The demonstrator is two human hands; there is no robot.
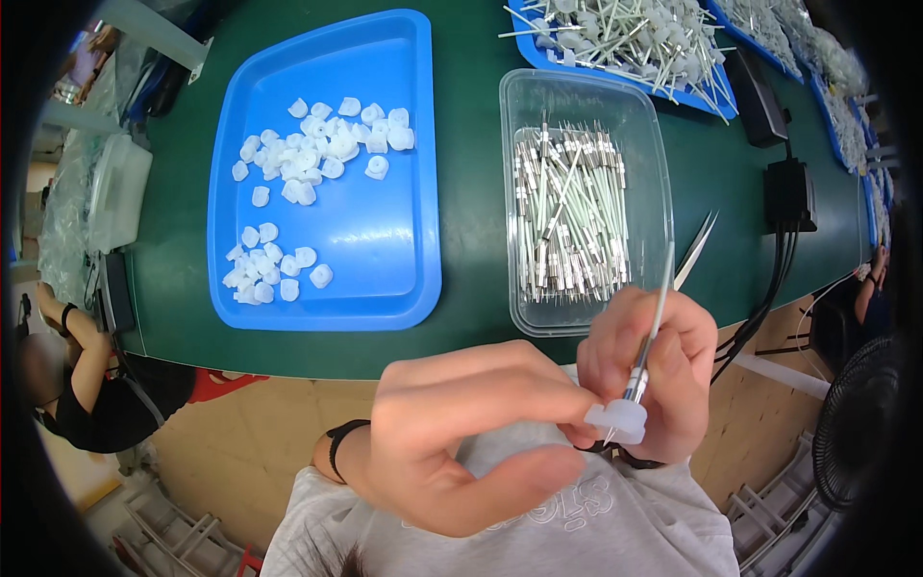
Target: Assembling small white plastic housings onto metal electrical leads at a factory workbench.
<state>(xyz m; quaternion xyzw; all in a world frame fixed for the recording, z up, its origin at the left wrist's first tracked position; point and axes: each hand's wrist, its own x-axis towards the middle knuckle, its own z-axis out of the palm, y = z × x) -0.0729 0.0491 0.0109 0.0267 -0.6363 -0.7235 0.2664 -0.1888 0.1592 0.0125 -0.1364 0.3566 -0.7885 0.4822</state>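
Observation:
Held upright in my right hand (654, 370) is a thin pale cable with a metal end fitting (636, 383), pinched between thumb and fingers. A white translucent plastic cap (620, 420) sits around the lower end of the fitting, and a fine metal tip sticks out below it. My left hand (461, 423) comes in from the left with its fingers stretched out. Its index fingertip touches the cap's left side, while the thumb stands apart below. Beyond my hands, a clear plastic box (659, 192) holds many similar cables with metal fittings.
A blue tray (394, 279) with loose white caps (312, 149) lies left on the green table (471, 173). Tweezers (696, 248) lie right of the box. Farther back is a blue tray (527, 43) of capped cables. Black cords hang at right, near a fan (856, 423). Another person sits at left.

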